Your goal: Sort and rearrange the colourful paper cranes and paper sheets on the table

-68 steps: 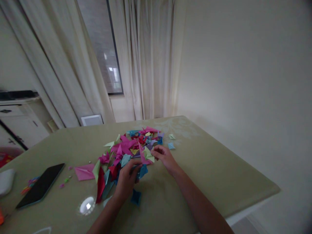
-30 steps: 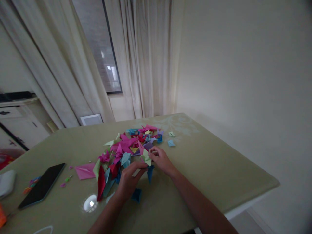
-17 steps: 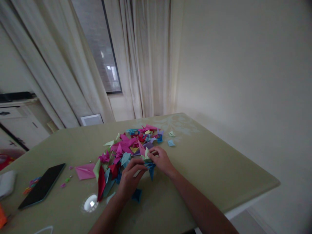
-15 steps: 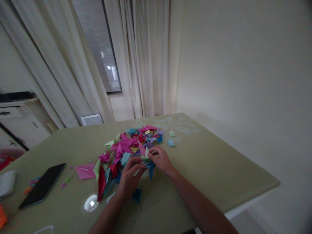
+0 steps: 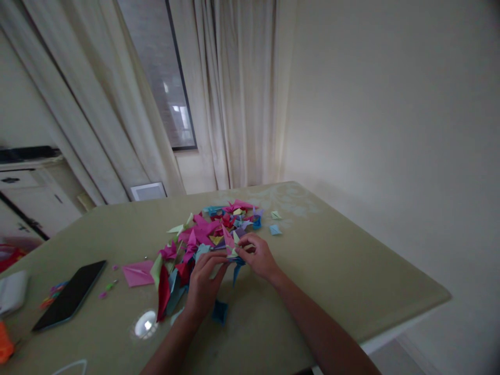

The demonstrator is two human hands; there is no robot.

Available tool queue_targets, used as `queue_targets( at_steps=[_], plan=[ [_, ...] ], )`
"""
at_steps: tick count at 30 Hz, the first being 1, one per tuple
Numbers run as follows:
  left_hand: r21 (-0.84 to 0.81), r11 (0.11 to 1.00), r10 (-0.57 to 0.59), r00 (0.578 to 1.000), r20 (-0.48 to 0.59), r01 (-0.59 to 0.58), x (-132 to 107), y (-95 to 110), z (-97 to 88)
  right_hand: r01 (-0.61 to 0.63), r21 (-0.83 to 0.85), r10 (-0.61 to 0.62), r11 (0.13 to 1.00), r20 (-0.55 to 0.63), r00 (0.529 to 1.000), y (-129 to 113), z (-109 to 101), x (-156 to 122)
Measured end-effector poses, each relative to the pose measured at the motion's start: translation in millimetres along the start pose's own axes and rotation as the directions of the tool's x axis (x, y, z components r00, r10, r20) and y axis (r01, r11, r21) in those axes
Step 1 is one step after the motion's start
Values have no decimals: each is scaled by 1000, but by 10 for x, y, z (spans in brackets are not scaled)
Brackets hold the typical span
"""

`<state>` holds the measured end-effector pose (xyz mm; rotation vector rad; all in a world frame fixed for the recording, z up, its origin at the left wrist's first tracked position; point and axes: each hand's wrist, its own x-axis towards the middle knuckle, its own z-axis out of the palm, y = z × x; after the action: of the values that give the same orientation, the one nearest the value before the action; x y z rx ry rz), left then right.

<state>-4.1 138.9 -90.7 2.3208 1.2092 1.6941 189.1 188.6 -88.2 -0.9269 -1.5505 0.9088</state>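
Between my hands is a small light-green folded paper (image 5: 235, 238), with pointed tips standing up. My right hand (image 5: 260, 256) pinches its right side between thumb and fingers. On the other side, the fingertips of my left hand (image 5: 203, 284) close on its left edge. A blue paper point (image 5: 237, 271) hangs just below the fingers; whether it joins the green piece, I cannot tell. Behind them lies a heap of colourful origami (image 5: 201, 229), in pink, red, blue, purple and green. Part of the held paper is hidden by my fingers.
A dark blue folded paper (image 5: 220, 312) lies by my left wrist. Left of the heap are a pink paper (image 5: 138, 273), a black tablet or phone (image 5: 70, 297) and a shiny round disc (image 5: 146, 324). Two small paper squares (image 5: 275, 229) rest right of the heap. A wall borders the table (image 5: 351, 276).
My left fingers have come closer to my right hand and closed on the paper's edge. The blue point below has swung slightly left, and the green tips have tilted a little.
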Motion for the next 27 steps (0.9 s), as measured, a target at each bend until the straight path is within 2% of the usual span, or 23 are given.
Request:
queue_targets(
  at_steps=[15, 23, 27],
  plan=[
    [5, 999, -43, 998, 53, 43, -32, 20, 10, -20, -22, 17, 1000, -141, 990, -14, -17, 17],
    [-19, 1000, -23, 999, 39, 24, -33, 13, 22, 30, -82, -43, 996, -164, 985, 2, -14, 17],
    [-14, 1000, -23, 998, 52, 24, -23, 29, 20, 33, -104, -56, 994, -226, 973, 9, -11, 24]
  ],
)
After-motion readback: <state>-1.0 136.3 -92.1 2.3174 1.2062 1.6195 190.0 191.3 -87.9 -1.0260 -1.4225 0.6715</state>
